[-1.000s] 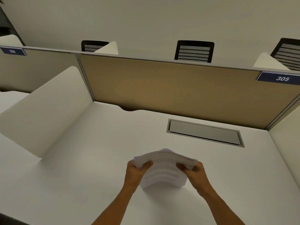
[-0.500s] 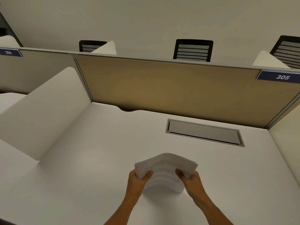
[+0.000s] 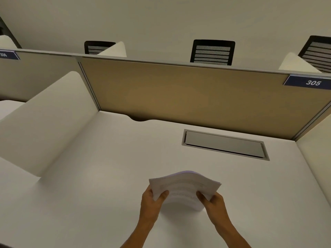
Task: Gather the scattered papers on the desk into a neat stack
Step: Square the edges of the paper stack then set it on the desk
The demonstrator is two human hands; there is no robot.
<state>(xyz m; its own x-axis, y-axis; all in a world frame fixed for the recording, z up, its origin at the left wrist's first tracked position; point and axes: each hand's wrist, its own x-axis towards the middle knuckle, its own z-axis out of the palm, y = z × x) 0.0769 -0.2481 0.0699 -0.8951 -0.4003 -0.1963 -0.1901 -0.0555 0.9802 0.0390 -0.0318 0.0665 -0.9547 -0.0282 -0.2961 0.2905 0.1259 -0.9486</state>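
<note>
You are gripping a bowed stack of white printed paper sheets (image 3: 184,187) in both hands, left hand (image 3: 152,203) clamped on its left edge, right hand (image 3: 213,203) clamped on its right, thumbs lying on top. The stack is standing over the near middle of the white desk top (image 3: 107,176). A grey rectangular cable hatch (image 3: 224,144) is sitting toward the far right corner, below the tan divider panel (image 3: 179,93) tagged 305.

Both hands, the left hand (image 3: 151,203) and the right hand (image 3: 213,203), are bare, without gloves, rings or watch. Both forearms are bare too; no sleeve reaches into view.
</note>
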